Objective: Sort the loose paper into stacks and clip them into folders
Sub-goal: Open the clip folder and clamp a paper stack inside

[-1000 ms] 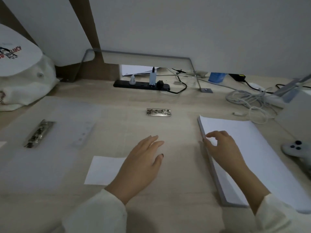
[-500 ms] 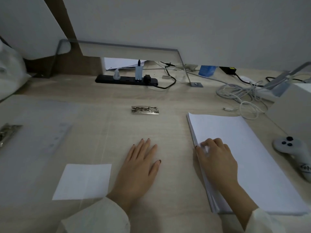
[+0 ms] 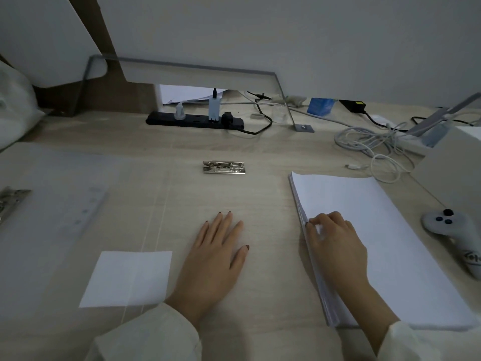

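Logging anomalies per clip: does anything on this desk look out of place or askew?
A white handheld controller lies right of the paper stack, unrelated to filing. White cables sit tangled at the back right. The stack's left edge is fanned where the right hand pinches it.

Hands: two – left hand (image 3: 216, 259), right hand (image 3: 335, 246). Paper stack (image 3: 369, 214): one. Loose sheet (image 3: 127, 278): one. Metal clips: two – centre clip (image 3: 223, 167), left clip (image 3: 11, 201), latter cut by frame edge. Clear folders: two – left folder (image 3: 52, 175), centre folder (image 3: 260, 199). Power strip (image 3: 195, 121): one, three plugs in it. Controller (image 3: 447, 226): one, three buttons showing. Blue box (image 3: 320, 106): one. Black adapter (image 3: 352, 105): one. Cable tangle (image 3: 374, 142): one; strands uncountable.
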{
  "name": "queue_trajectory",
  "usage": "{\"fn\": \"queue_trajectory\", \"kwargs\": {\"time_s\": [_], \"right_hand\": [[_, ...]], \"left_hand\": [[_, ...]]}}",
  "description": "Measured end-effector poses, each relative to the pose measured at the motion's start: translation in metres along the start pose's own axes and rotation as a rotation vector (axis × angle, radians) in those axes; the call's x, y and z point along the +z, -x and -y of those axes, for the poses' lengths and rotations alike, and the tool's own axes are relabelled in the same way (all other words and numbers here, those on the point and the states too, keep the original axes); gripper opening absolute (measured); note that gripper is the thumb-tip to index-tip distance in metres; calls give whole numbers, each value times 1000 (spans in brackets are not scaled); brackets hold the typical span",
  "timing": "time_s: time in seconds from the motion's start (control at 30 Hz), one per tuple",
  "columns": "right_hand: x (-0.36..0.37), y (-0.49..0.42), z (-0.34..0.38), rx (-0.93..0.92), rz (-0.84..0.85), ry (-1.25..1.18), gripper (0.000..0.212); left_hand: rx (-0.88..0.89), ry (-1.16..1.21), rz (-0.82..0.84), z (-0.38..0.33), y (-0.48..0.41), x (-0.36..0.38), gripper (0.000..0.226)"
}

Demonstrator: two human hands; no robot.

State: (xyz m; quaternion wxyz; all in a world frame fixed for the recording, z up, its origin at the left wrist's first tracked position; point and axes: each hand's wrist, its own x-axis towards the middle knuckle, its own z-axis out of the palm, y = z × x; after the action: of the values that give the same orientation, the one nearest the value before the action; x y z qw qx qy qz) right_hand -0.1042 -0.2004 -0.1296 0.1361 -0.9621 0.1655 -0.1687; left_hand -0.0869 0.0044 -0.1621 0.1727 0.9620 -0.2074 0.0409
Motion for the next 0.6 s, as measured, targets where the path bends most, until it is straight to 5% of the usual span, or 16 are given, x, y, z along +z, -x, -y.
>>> {"fn": "queue_trajectory", "kwargs": {"time_s": [0.17,0.6], "right_hand": [[2,-5,0,-28,-59,-32,29],[-23,-20,-20,170,119,-407,22]], "left_hand": [[-8,-4,19,1,0,-1,85],[-30,43,41,5,-2,0,85]]}}
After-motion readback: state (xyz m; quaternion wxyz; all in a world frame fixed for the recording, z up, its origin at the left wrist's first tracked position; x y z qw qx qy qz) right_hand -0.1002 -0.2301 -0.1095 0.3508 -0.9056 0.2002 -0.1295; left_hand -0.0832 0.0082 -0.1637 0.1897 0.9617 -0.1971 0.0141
